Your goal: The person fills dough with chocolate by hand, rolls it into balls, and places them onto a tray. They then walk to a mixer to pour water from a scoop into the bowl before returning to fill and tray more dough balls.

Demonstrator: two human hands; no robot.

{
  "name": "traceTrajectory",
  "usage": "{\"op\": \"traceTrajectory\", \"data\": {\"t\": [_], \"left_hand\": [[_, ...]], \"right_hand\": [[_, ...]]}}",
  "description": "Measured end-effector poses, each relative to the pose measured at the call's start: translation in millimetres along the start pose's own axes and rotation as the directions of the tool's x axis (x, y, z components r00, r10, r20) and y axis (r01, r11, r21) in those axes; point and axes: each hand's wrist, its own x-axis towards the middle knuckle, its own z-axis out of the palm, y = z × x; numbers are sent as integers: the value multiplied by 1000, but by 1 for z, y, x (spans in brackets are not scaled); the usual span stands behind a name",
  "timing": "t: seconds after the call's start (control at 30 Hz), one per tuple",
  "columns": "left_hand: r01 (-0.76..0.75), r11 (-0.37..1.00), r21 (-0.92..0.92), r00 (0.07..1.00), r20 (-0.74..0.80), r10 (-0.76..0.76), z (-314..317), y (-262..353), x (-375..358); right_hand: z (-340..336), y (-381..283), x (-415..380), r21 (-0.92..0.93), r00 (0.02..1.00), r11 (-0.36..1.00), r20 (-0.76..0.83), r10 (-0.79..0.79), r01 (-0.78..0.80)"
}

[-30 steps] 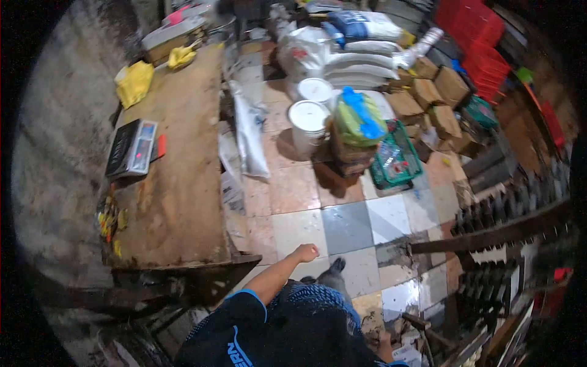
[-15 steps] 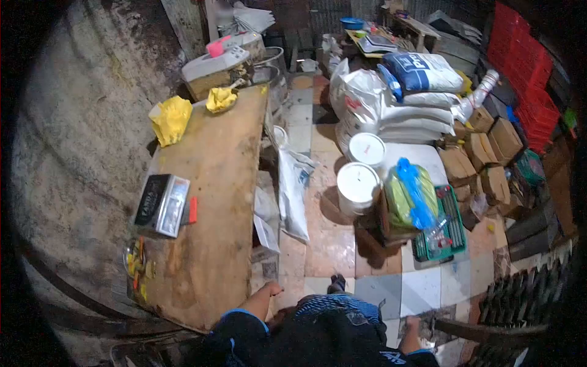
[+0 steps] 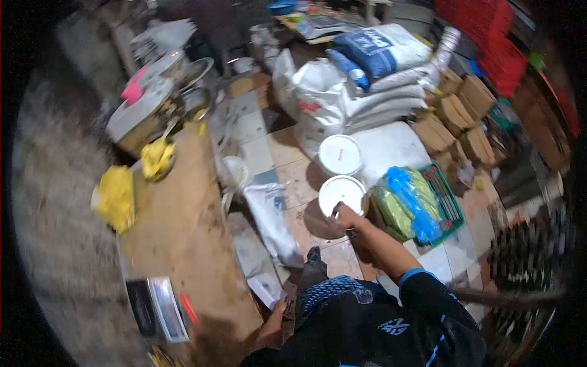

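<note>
Raised since a moment ago, right hand reaches the near white bucket — fingers closing on its rim, nothing lifted yet — left hand hangs low, grip unclear.

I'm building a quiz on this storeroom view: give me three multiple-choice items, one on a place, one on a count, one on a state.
1. Where is the right hand?
A. at the near white bucket
B. on the scale
C. on the red crates

2. How many white buckets with lids stand on the floor?
A. one
B. two
C. four

3. How do the white sacks lie?
A. hung on the wall
B. spread singly
C. stacked in a pile

Answers: 1 A, the arm stretches to that bucket's rim; 2 B, a second bucket stands just behind; 3 C, they lie one upon another.
</note>
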Motion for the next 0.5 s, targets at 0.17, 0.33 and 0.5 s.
{"op": "traceTrajectory", "data": {"t": [0.17,0.33,0.5], "left_hand": [[-53,923,382,993,122,6,-45,151,-24],[-141,771,621,978,206,13,-57,232,68],[-505,412,758,844,534,51,39,339,69]], "right_hand": [[3,48,-92,201,939,931,-100,329,-305],[32,102,-310,496,27,647,-781,624,-579],[130,41,-522,808,-554,65,-457,696,-585]]}}
